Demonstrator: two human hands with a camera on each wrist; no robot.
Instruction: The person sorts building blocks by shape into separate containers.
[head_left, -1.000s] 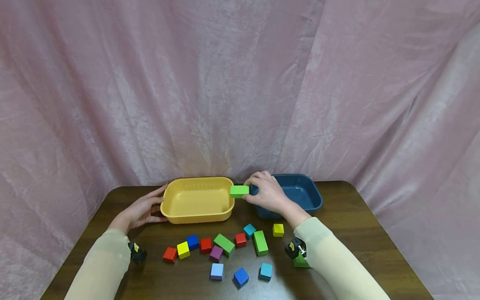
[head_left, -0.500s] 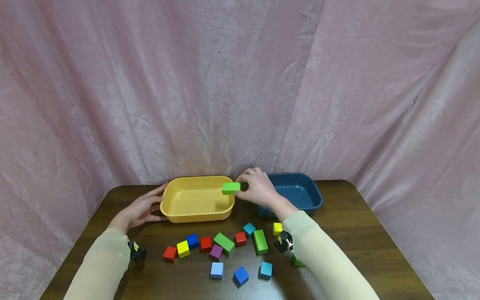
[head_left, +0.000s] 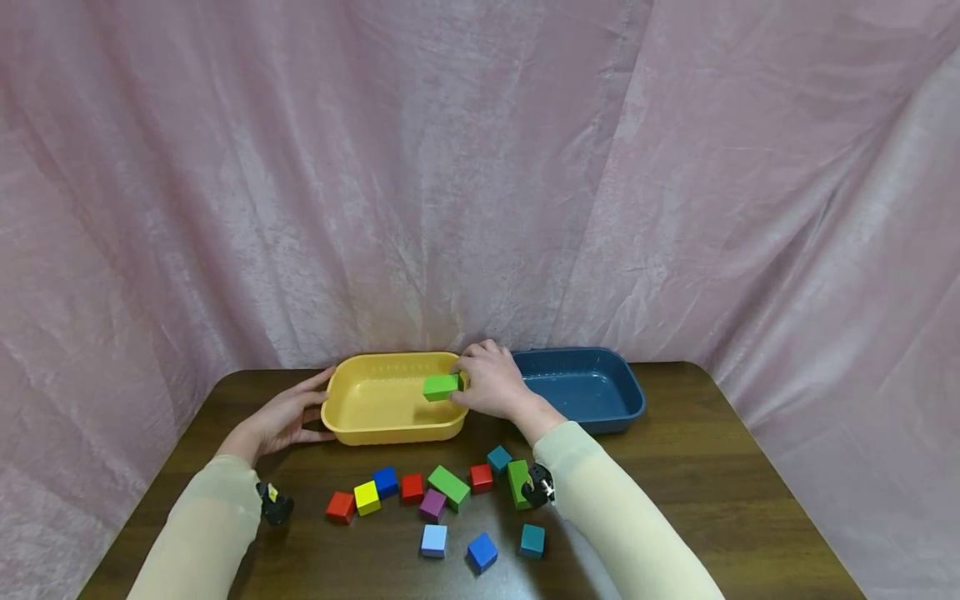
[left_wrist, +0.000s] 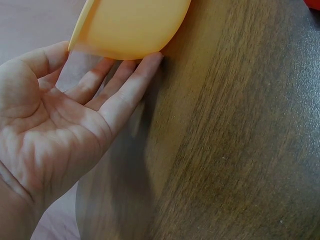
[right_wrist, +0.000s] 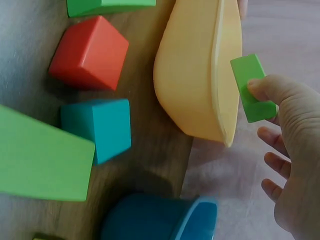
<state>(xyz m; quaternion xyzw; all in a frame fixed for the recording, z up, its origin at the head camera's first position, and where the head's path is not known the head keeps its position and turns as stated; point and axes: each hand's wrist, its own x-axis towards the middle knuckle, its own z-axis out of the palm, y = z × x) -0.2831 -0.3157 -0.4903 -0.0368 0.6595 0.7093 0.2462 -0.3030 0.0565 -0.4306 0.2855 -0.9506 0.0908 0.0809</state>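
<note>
Near the far left corner of the tabletop [head_left: 720,475], my left grip [head_left: 279,421] was spread, holding nothing, its fingers touching the yellow tray [head_left: 397,436] at its left end, probably to steady it. Loose blocks [head_left: 433,504] lay scattered towards the near edge. Over that tray's right end was the green block [head_left: 440,387], pinched by my right grip [head_left: 491,382] at one end, seemingly leaving its other end free. Furthest right, the blue tray [head_left: 585,392] sat along the far edge.
</note>
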